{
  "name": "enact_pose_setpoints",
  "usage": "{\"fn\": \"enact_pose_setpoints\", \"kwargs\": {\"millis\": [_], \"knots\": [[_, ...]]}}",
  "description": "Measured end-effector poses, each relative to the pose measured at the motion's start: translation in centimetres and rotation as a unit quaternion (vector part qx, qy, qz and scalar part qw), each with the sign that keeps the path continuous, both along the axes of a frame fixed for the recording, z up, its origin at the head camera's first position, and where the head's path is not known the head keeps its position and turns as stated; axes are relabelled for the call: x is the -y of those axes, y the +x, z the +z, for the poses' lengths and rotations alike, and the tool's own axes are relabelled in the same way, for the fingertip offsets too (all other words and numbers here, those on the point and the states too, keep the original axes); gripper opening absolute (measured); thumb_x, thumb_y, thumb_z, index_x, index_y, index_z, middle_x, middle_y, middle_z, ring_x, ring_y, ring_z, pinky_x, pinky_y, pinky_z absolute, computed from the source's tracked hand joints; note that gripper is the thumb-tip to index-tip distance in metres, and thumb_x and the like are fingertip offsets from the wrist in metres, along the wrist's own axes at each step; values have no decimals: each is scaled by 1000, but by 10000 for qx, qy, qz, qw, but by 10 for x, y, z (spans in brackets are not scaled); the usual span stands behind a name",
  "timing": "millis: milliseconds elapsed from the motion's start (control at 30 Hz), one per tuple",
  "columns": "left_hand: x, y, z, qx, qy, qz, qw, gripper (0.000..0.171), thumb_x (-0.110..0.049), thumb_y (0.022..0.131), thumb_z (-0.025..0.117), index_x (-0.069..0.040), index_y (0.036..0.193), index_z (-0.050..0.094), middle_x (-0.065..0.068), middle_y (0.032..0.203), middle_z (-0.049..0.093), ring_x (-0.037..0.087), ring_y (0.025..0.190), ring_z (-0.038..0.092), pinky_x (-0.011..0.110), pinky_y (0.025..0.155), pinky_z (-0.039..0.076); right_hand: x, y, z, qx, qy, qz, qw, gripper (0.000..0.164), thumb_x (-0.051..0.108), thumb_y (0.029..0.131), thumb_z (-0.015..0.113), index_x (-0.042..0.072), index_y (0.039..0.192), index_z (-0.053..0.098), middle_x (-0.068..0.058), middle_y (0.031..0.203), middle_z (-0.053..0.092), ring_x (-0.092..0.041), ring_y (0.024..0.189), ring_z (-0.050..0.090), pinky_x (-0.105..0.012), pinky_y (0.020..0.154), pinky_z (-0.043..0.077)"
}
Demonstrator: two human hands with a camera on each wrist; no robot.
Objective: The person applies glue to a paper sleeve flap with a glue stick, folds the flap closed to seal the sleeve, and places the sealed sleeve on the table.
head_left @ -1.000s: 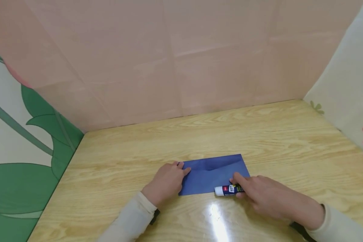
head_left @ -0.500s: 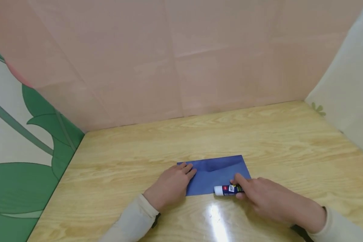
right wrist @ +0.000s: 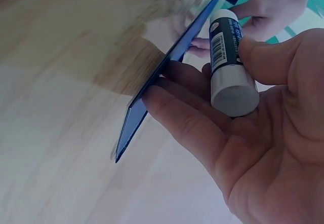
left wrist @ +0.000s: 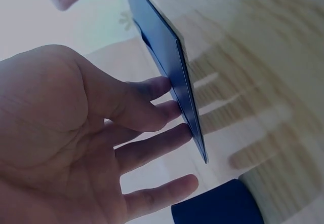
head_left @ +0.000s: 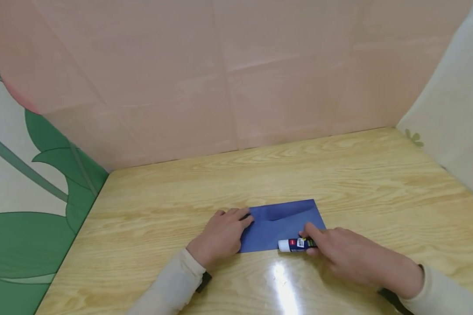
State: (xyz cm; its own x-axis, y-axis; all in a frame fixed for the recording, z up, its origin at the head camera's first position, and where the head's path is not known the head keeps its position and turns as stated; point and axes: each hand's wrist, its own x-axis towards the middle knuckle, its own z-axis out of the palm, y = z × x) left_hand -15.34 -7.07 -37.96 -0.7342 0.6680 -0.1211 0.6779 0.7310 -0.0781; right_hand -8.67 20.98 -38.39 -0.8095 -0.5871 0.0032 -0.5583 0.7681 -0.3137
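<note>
A folded dark blue paper [head_left: 280, 229], shaped like an envelope, lies on the table with a wavy inner edge along its far side. At its left end, my left hand [head_left: 220, 232] touches it with spread fingertips, hiding that end. The left wrist view shows the fingers nearly straight against the paper [left wrist: 164, 46]. My right hand [head_left: 343, 253] holds a glue stick [head_left: 293, 245] with a white cap and dark label over the near right edge. In the right wrist view, the thumb clamps the glue stick [right wrist: 225, 44] while other fingertips touch the paper [right wrist: 174, 51].
The wood-grain table [head_left: 173, 188] spreads around the paper. A pinkish sheet [head_left: 228, 78] covers the wall behind. Printed panels stand at left [head_left: 23, 245] and right [head_left: 453, 113]. A small dark blue piece [left wrist: 217, 203] shows low in the left wrist view; its kind is unclear.
My left hand first slid right onto the paper, then shifted slightly back and away from me, covering the far left corner. My right hand and the glue stick stay nearly in place.
</note>
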Motion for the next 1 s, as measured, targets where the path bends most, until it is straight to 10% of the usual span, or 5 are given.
{"fn": "enact_pose_setpoints", "kwargs": {"millis": [1000], "knots": [[-2, 2, -6, -415, 77, -27, 9991, 41, -11, 96, 45, -23, 134, 55, -1, 141, 52, 17, 128, 51, 46, 97, 45, 0, 1, 0, -116, 110, -54, 9999, 19, 37, 99, 47, 21, 106, 40, 19, 71, 44, 3, 60, 41, -22, 55, 38]]}}
